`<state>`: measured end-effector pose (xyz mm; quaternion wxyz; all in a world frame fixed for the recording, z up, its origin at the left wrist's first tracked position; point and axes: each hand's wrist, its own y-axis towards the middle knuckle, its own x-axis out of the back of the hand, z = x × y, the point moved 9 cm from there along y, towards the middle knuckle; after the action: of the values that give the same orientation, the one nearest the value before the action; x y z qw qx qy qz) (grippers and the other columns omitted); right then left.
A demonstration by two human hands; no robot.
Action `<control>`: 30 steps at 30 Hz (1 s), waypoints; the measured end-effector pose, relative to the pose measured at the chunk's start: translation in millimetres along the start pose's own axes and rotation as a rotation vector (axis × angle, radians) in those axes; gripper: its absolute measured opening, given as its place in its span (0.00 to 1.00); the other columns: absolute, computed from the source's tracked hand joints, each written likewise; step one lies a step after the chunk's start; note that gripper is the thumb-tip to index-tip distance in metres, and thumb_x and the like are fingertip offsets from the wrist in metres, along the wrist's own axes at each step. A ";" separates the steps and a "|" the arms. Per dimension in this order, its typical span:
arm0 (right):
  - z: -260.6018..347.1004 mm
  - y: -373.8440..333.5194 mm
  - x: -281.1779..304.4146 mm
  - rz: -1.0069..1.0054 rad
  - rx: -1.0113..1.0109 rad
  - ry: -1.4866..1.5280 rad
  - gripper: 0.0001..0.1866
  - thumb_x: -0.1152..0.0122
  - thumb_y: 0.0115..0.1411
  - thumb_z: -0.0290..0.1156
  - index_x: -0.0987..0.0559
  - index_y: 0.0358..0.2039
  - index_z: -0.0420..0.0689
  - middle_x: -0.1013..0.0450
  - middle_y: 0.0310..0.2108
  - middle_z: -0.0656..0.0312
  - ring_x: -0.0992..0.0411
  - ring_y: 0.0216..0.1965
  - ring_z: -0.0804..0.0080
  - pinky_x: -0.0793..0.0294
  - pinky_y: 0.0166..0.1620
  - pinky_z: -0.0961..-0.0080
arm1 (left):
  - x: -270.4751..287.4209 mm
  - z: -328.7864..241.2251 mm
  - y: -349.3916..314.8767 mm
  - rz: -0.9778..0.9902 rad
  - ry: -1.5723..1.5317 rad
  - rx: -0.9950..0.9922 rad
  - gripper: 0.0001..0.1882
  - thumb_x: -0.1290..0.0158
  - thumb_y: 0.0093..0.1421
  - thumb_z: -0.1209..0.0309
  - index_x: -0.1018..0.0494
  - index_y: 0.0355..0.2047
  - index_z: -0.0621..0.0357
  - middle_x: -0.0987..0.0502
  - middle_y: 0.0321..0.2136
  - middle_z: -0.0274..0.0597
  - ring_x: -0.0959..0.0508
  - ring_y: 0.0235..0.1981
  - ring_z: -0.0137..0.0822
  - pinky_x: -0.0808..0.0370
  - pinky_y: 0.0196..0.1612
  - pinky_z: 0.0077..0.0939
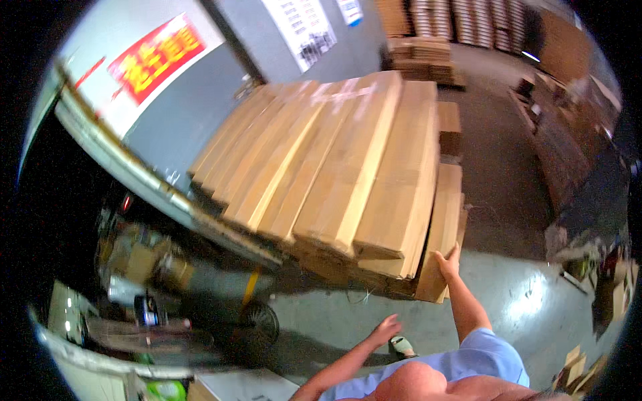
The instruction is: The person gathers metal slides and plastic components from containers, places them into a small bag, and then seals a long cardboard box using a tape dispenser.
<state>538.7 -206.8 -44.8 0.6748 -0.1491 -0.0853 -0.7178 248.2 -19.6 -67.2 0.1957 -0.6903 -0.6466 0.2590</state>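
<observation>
A row of long brown cardboard boxes (334, 174) lies in a leaning, overlapping stack before me, with tape across the far ends. At its right end stands a narrower cardboard box (443, 217), a dark gap between it and the others. My right hand (449, 262) is closed on this box's near right edge, the thumb over the top; some of its fingers are hidden. Lower down, away from the boxes, my left hand (386, 329) hangs in the air over the floor. It holds nothing I can see, and its slightly blurred fingers are apart.
A grey wall (187, 107) with posters rises behind the stack. Toward the back, flat cardboard (424, 57) lies piled on the floor. A fan-like round grille (259, 323) and cluttered shelving stand at the left. Cardboard scraps (578, 371) lie at the lower right. My shoe (402, 346) is on the floor.
</observation>
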 end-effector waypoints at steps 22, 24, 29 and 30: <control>-59.6 -332.3 -314.8 1.299 -0.188 -0.334 0.17 0.44 0.55 0.39 0.33 0.41 0.44 0.33 0.36 0.61 0.34 0.30 0.67 0.33 0.31 0.72 | 1.9 447.3 -386.9 -1.346 -0.065 0.866 0.18 0.51 0.55 0.56 0.29 0.39 0.55 0.28 0.40 0.48 0.27 0.41 0.46 0.29 0.39 0.41; -54.3 -395.9 -344.5 1.443 -0.165 -0.416 0.15 0.45 0.55 0.39 0.32 0.39 0.45 0.33 0.34 0.62 0.34 0.29 0.68 0.33 0.29 0.72 | 14.9 435.9 -417.3 -1.492 0.036 0.908 0.19 0.50 0.54 0.55 0.28 0.38 0.55 0.28 0.41 0.47 0.28 0.43 0.45 0.30 0.42 0.41; 0.0 -524.3 -473.0 1.705 -0.044 -0.361 0.12 0.48 0.57 0.41 0.29 0.34 0.47 0.32 0.30 0.65 0.35 0.25 0.71 0.34 0.26 0.74 | 125.9 338.9 -583.2 -2.010 0.368 0.460 0.22 0.48 0.46 0.65 0.31 0.43 0.57 0.37 0.51 0.55 0.39 0.52 0.54 0.40 0.53 0.49; 17.4 -547.7 -503.8 1.752 -0.043 -0.314 0.12 0.48 0.57 0.41 0.28 0.33 0.47 0.32 0.29 0.66 0.35 0.24 0.71 0.34 0.25 0.74 | 145.3 337.0 -615.6 -1.972 0.369 0.563 0.23 0.48 0.47 0.65 0.32 0.45 0.56 0.38 0.51 0.53 0.41 0.54 0.54 0.43 0.55 0.50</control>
<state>18.7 315.0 -151.1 0.9590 -0.2703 -0.0187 0.0834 -440.5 156.7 24.2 0.5703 0.1859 -0.8000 0.0161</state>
